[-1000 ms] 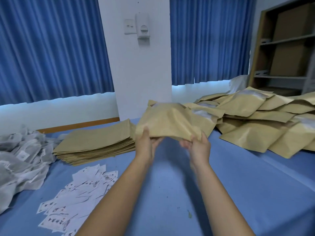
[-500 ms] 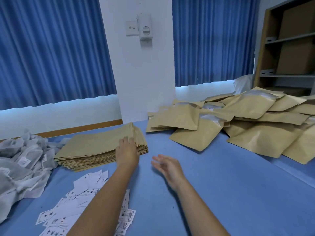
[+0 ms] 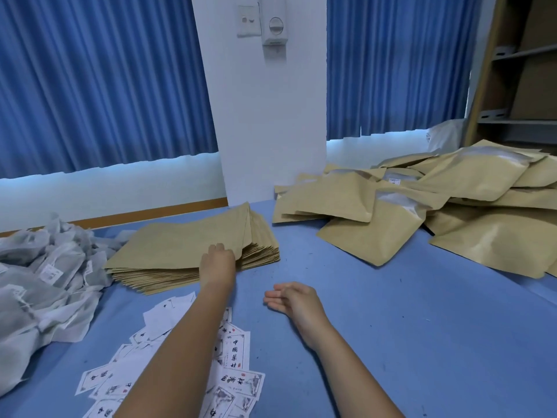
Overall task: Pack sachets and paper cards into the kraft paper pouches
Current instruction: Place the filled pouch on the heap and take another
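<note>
Left hand (image 3: 217,262) pinches top pouch (image 3: 180,242) (right hand (image 3: 291,300) relaxed)

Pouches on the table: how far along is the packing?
Done: a heap of filled pouches lies on the right. In hand: the left hand pinches the top pouch of the flat stack; the right hand is empty. Left: that thick stack, the sachets and the cards.

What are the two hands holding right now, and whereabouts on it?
The left hand pinches the top pouch of the flat stack by its near edge, with the pouch's right side raised. The right hand holds nothing.
</note>
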`<state>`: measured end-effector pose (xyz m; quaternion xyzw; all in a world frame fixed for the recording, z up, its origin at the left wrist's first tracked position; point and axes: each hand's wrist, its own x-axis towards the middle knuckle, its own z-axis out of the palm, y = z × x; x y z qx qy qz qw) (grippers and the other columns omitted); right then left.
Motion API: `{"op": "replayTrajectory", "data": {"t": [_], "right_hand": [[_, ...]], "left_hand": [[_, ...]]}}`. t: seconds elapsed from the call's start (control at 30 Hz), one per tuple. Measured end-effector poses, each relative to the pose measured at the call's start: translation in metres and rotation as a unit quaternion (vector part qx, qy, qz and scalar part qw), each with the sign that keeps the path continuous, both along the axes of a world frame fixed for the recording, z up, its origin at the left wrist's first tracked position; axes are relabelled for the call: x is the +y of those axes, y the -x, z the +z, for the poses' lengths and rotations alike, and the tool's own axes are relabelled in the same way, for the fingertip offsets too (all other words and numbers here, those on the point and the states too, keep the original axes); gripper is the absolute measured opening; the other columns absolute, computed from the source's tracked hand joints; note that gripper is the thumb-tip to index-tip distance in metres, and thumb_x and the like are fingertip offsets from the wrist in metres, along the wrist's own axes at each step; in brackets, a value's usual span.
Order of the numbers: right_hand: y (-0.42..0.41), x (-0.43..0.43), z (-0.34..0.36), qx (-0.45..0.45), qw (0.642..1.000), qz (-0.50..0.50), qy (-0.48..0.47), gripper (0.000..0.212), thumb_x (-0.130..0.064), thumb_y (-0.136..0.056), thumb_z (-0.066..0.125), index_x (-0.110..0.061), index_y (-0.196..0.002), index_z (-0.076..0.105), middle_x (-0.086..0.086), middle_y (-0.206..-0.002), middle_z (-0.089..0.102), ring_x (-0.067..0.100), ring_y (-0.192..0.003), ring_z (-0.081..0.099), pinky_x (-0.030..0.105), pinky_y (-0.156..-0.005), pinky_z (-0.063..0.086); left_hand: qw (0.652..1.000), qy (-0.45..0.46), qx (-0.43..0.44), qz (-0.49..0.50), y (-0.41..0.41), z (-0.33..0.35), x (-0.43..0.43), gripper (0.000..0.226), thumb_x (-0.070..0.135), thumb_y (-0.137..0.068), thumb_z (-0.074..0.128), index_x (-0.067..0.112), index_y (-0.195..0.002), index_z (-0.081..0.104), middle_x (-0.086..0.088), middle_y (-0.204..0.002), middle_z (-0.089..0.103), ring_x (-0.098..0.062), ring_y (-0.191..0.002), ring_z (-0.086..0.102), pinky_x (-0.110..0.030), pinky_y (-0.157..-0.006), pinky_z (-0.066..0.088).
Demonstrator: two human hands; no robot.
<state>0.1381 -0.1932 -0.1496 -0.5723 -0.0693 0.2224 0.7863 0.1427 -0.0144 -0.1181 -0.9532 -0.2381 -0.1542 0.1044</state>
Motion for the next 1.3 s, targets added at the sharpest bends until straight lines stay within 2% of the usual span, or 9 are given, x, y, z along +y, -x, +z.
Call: {"op": "replayTrajectory", "data": {"t": [0.1, 0.23, 0.37, 0.53, 0.63, 0.77, 0.93, 1.1, 1.3], "right_hand": [[0.003, -0.004, 0.003, -0.009, 1.000, -0.001, -0.001, 0.022, 0.005, -0.096, 0.035, 0.009, -0.103, 0.056, 0.029, -0.098, 0.065, 0.033, -0.083, 0.065, 0.028, -0.077, 0.055], [0.023, 0.005, 0.024, -0.022, 0.998, 0.036, -0.054, 0.017, -0.016, -0.098, 0.048, -0.002, -0.102, 0.058, 0.026, -0.111, 0.066, 0.031, -0.094, 0.067, 0.030, -0.079, 0.057], [0.043, 0.047, 0.053, 0.048, 0.989, 0.077, -0.117, 0.017, -0.024, -0.099, 0.049, -0.010, -0.105, 0.057, 0.021, -0.106, 0.067, 0.031, -0.088, 0.068, 0.034, -0.071, 0.059], [0.073, 0.099, 0.040, -0.115, 0.987, -0.017, 0.111, 0.024, 0.002, -0.090, 0.040, -0.010, -0.075, 0.055, 0.006, -0.069, 0.056, 0.020, -0.059, 0.053, 0.022, -0.050, 0.041], [0.095, 0.122, 0.026, -0.068, 0.995, 0.027, 0.062, 0.025, 0.011, -0.085, 0.042, -0.004, -0.078, 0.060, 0.008, -0.066, 0.061, 0.018, -0.051, 0.062, 0.032, -0.052, 0.055], [0.100, 0.132, 0.019, -0.032, 0.999, 0.038, 0.016, 0.021, 0.011, -0.086, 0.045, -0.005, -0.086, 0.058, 0.008, -0.073, 0.062, 0.015, -0.051, 0.058, 0.026, -0.050, 0.053], [0.102, 0.130, 0.018, -0.001, 0.996, 0.070, -0.050, 0.011, 0.004, -0.089, 0.054, -0.001, -0.099, 0.056, 0.015, -0.085, 0.066, 0.020, -0.064, 0.067, 0.027, -0.056, 0.055], [0.103, 0.121, 0.020, -0.009, 0.988, 0.130, -0.083, 0.019, -0.001, -0.091, 0.057, 0.000, -0.109, 0.057, 0.022, -0.104, 0.068, 0.031, -0.086, 0.070, 0.034, -0.068, 0.058], [0.105, 0.113, 0.020, -0.037, 0.981, 0.168, -0.087, 0.025, 0.001, -0.089, 0.060, 0.004, -0.113, 0.056, 0.025, -0.110, 0.066, 0.036, -0.100, 0.067, 0.037, -0.079, 0.058]], "left_hand": [[0.987, 0.071, -0.137, -0.049, 0.024, 0.002, 0.003, 0.016, 0.001, -0.094, 0.048, -0.001, -0.096, 0.063, -0.013, -0.108, 0.053, -0.028, -0.096, 0.051, -0.030, -0.071, 0.040], [0.897, 0.164, -0.330, -0.245, 0.091, 0.012, 0.001, 0.009, -0.006, -0.087, 0.055, -0.003, -0.089, 0.064, -0.010, -0.092, 0.062, -0.021, -0.080, 0.059, -0.028, -0.072, 0.044], [0.893, 0.215, -0.212, -0.334, 0.157, 0.009, 0.023, 0.015, 0.004, -0.089, 0.059, 0.013, -0.098, 0.068, 0.013, -0.098, 0.065, 0.005, -0.088, 0.059, -0.015, -0.078, 0.047], [0.888, 0.294, -0.218, -0.278, 0.190, -0.006, 0.040, 0.017, 0.027, -0.087, 0.068, 0.020, -0.102, 0.069, 0.015, -0.101, 0.066, -0.002, -0.094, 0.060, -0.024, -0.083, 0.050], [0.913, 0.240, -0.261, -0.199, 0.187, -0.015, 0.046, 0.022, 0.029, -0.081, 0.073, 0.014, -0.097, 0.072, 0.008, -0.094, 0.066, -0.012, -0.091, 0.059, -0.021, -0.079, 0.044], [0.908, 0.276, -0.254, -0.185, 0.188, -0.018, 0.053, 0.033, 0.031, -0.073, 0.080, 0.012, -0.099, 0.073, 0.004, -0.096, 0.068, -0.012, -0.090, 0.058, -0.024, -0.082, 0.045], [0.881, 0.354, -0.277, -0.149, 0.191, -0.015, 0.051, 0.012, 0.018, -0.075, 0.079, 0.015, -0.086, 0.075, 0.006, -0.087, 0.070, -0.009, -0.083, 0.063, -0.025, -0.078, 0.049], [0.837, 0.456, -0.274, -0.129, 0.196, -0.011, 0.053, 0.011, 0.012, -0.074, 0.080, 0.014, -0.085, 0.077, 0.008, -0.087, 0.071, -0.001, -0.080, 0.063, -0.006, -0.070, 0.044], [0.794, 0.539, -0.252, -0.122, 0.205, -0.005, 0.057, 0.015, 0.010, -0.077, 0.076, 0.013, -0.092, 0.077, 0.006, -0.098, 0.072, -0.004, -0.093, 0.065, -0.013, -0.085, 0.046]]}}
